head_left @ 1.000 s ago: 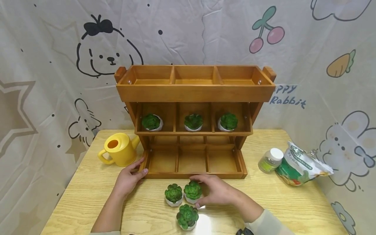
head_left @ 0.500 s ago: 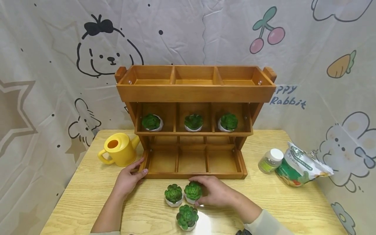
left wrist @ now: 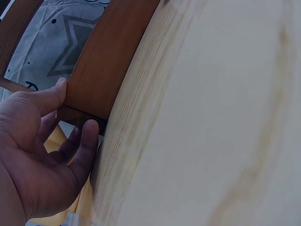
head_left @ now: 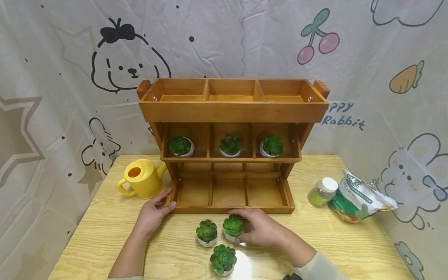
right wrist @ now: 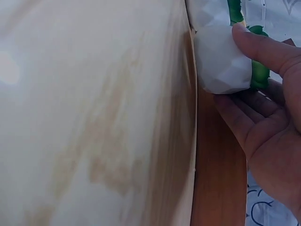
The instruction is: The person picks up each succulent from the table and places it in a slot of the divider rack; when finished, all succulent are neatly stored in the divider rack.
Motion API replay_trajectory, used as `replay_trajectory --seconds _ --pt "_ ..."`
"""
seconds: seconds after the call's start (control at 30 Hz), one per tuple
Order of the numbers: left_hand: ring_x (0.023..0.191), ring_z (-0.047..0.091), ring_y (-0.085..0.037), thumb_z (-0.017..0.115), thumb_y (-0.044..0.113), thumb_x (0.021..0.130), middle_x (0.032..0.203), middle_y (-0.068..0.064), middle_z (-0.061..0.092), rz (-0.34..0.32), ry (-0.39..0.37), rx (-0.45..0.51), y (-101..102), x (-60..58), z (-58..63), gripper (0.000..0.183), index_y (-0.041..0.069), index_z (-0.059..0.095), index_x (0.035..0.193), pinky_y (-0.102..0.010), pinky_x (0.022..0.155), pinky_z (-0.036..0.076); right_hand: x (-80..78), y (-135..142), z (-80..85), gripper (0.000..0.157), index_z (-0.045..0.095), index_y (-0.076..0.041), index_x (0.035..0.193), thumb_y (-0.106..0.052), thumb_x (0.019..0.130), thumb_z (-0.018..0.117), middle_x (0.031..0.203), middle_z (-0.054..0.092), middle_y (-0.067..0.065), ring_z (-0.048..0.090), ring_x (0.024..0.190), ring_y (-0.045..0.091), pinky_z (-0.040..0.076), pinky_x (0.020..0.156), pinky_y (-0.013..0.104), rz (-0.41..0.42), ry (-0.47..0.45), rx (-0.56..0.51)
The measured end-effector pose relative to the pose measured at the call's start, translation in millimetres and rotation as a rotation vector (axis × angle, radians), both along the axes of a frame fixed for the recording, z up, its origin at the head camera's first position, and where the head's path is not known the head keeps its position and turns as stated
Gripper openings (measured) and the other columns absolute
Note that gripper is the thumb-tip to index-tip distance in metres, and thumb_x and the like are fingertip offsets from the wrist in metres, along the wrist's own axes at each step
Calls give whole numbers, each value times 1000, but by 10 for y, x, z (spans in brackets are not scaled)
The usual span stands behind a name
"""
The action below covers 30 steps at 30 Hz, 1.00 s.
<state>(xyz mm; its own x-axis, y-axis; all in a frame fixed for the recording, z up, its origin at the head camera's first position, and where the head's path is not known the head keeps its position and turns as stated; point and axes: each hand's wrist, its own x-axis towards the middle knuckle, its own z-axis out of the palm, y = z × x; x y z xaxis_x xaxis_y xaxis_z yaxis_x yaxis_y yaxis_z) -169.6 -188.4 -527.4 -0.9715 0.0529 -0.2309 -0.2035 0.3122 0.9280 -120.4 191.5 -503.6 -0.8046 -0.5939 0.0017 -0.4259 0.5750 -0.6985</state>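
In the head view my right hand [head_left: 260,227] grips a small potted succulent [head_left: 233,226], its green rosette showing past the fingers. The right wrist view shows my thumb against the faceted white pot [right wrist: 223,61] and the fingers on its other side. Two more potted succulents, one to the left [head_left: 207,232] and one in front [head_left: 223,259], stand on the table. My left hand [head_left: 152,213] holds the lower left corner of a three-tier wooden shelf [head_left: 232,210]. In the left wrist view, its thumb and fingers lie around the end of the shelf's front board [left wrist: 106,61].
Three potted succulents fill the middle tier, one [head_left: 230,146] per compartment. Left of the shelf stands a yellow watering can [head_left: 145,181]. A clear jar with a white lid [head_left: 322,191] and a green-and-white bag [head_left: 358,196] sit at the right. A patterned cloth [head_left: 224,39] hangs behind.
My right hand has closed on the succulent and shifted it slightly right, widening the gap to the one at its left. My left hand stays at the shelf corner.
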Motion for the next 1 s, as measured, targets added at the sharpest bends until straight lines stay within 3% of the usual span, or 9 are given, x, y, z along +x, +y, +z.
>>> replay_trajectory --seconds 0.27,0.4,0.53,0.87,1.0 --pt "118 58 -31 77 31 97 159 -26 38 -1 0 6 -2 -1 3 64 22 52 155 -32 80 62 -8 84 65 80 57 -16 147 -29 78 94 133 66 -9 62 122 14 48 110 45 -23 -20 -32" --pt "121 57 -33 77 31 97 159 -26 37 -2 -2 4 0 3 6 64 23 52 155 -32 80 62 -7 147 88 77 56 -16 148 -27 80 92 131 67 -9 62 121 14 51 107 39 -43 -53 -60" --pt "121 57 -33 76 29 97 159 -26 38 0 -5 3 4 0 10 63 23 52 155 -32 80 62 -11 223 114 75 56 -13 148 -25 82 90 131 67 -6 64 120 15 52 105 35 -52 -59 -95" --pt "118 59 -31 77 29 97 157 -26 39 1 1 5 3 -3 14 63 21 52 155 -33 81 62 -10 388 212 77 57 -10 146 -33 80 92 125 70 -5 68 114 17 55 101 36 -126 -49 -98" --pt "118 59 -31 77 28 97 157 -26 39 3 1 6 1 0 10 63 21 52 155 -33 81 62 -35 434 254 75 57 -8 145 -27 81 92 126 70 1 69 113 22 57 97 34 -125 -67 -159"
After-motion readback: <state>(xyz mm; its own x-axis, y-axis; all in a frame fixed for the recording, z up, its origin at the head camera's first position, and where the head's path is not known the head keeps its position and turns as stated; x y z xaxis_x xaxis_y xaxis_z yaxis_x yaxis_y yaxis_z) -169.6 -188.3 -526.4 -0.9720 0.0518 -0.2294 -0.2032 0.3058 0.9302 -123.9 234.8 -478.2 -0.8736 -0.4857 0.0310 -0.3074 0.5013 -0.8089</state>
